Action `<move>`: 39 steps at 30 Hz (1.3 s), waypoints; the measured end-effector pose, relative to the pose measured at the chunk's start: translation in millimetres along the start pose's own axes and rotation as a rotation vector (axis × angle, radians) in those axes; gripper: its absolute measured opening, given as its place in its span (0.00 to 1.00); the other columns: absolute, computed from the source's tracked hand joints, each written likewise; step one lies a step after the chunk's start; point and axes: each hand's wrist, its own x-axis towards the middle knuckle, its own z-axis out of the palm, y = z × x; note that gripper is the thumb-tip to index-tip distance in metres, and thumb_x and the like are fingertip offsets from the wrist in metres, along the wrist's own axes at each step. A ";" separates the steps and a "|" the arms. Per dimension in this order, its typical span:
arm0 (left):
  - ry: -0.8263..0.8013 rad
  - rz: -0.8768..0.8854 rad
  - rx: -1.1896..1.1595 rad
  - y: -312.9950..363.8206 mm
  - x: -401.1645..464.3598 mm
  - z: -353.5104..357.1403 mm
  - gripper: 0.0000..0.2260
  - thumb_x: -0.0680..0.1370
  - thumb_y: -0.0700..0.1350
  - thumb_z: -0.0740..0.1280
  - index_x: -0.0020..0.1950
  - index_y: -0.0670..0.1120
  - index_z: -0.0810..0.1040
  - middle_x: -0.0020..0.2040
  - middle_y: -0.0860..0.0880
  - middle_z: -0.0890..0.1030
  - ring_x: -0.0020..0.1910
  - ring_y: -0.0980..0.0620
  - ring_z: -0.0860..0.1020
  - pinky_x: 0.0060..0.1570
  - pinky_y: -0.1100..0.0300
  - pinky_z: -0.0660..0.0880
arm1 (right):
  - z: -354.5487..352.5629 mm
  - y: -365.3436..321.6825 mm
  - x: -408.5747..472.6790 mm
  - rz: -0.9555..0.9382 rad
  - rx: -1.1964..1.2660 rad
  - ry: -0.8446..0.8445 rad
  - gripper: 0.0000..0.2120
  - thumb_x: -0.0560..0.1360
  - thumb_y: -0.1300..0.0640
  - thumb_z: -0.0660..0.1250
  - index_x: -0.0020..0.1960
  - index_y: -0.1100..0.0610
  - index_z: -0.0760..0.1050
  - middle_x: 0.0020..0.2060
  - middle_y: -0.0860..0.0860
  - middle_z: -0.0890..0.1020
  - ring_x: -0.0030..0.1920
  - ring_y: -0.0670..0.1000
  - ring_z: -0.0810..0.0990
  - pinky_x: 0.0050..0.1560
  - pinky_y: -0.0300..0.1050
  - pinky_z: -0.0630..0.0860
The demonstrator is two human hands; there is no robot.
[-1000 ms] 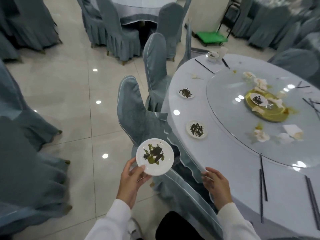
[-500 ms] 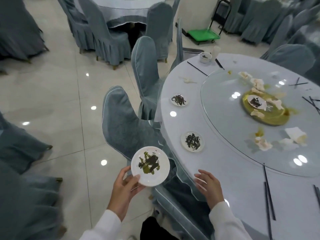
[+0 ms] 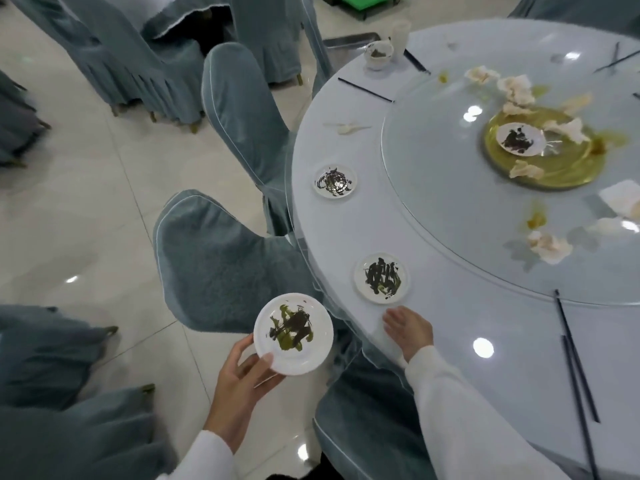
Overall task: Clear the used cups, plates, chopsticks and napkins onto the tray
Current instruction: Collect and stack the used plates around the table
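My left hand (image 3: 239, 379) holds a small white plate (image 3: 293, 333) smeared green and black, off the table's edge above a chair. My right hand (image 3: 408, 332) lies open on the round table (image 3: 467, 327), just below a second dirty plate (image 3: 381, 277). A third dirty plate (image 3: 335, 182) sits farther along the rim. A fourth plate (image 3: 519, 138) rests on a yellow dish (image 3: 568, 168) on the glass turntable. Crumpled napkins (image 3: 549, 246) lie on the glass. Dark chopsticks (image 3: 575, 355) lie at right. A metal tray (image 3: 346, 41) shows at the far edge, by a small bowl (image 3: 378, 54) and a cup (image 3: 400, 36).
Grey-covered chairs (image 3: 221, 265) crowd the table's left rim, another one (image 3: 242, 109) farther back. More covered chairs and a second table stand at top left. A green cart (image 3: 360, 0) is at the top. Tiled floor lies open at left.
The view has moved closer to the table. My right hand slid forward along the table edge toward the nearest plate. My left hand still holds its plate.
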 end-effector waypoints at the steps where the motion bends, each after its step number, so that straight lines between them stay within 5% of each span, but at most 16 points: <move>1: 0.002 -0.010 0.010 -1.6 3.3 -0.3 0.21 0.74 0.52 0.78 0.66 0.59 0.79 0.61 0.48 0.85 0.56 0.42 0.86 0.49 0.49 0.85 | 3.1 -0.4 2.0 0.012 0.005 0.010 0.15 0.82 0.63 0.68 0.68 0.67 0.76 0.53 0.63 0.84 0.49 0.61 0.84 0.59 0.56 0.81; 8: -0.023 0.017 0.013 2.9 15.8 -14.5 0.20 0.71 0.52 0.78 0.62 0.57 0.82 0.59 0.44 0.86 0.55 0.40 0.86 0.50 0.51 0.85 | 21.8 -11.6 10.5 0.000 -0.050 0.141 0.10 0.79 0.64 0.73 0.59 0.67 0.81 0.39 0.60 0.82 0.33 0.56 0.79 0.37 0.45 0.75; 10: -0.026 0.031 -0.005 5.4 18.9 -19.1 0.19 0.73 0.50 0.77 0.63 0.56 0.82 0.59 0.43 0.86 0.55 0.40 0.86 0.51 0.51 0.85 | 27.2 -13.6 10.8 -0.033 -0.064 0.165 0.11 0.79 0.65 0.74 0.59 0.67 0.81 0.41 0.61 0.82 0.34 0.57 0.80 0.39 0.46 0.77; 14: -0.050 0.032 -0.032 13.6 33.0 -32.2 0.17 0.79 0.43 0.74 0.67 0.53 0.80 0.58 0.43 0.86 0.56 0.40 0.86 0.50 0.52 0.85 | 41.6 -11.0 1.2 -0.133 -0.119 0.206 0.07 0.79 0.66 0.73 0.57 0.66 0.80 0.54 0.65 0.85 0.48 0.61 0.86 0.57 0.56 0.84; 23: -0.234 0.070 0.013 59.4 84.0 -81.6 0.16 0.80 0.41 0.73 0.66 0.54 0.79 0.57 0.49 0.87 0.57 0.43 0.86 0.56 0.46 0.84 | 71.2 30.2 -87.2 -0.272 0.011 0.230 0.13 0.78 0.65 0.74 0.60 0.55 0.79 0.52 0.59 0.87 0.42 0.56 0.90 0.37 0.44 0.85; 33: -0.287 0.100 -0.072 98.7 111.8 -192.7 0.18 0.80 0.37 0.73 0.65 0.54 0.79 0.53 0.45 0.88 0.52 0.43 0.87 0.46 0.55 0.85 | 206.9 103.6 -197.9 -0.433 -0.124 0.062 0.11 0.82 0.56 0.71 0.64 0.51 0.80 0.52 0.54 0.88 0.50 0.56 0.87 0.41 0.43 0.85; 39: -0.247 0.119 -0.151 121.2 119.6 -253.5 0.20 0.79 0.41 0.75 0.67 0.60 0.79 0.54 0.43 0.88 0.55 0.44 0.87 0.50 0.54 0.85 | 280.2 134.5 -222.3 -0.495 -0.308 -0.109 0.08 0.82 0.57 0.70 0.61 0.52 0.82 0.42 0.50 0.88 0.36 0.44 0.83 0.39 0.42 0.84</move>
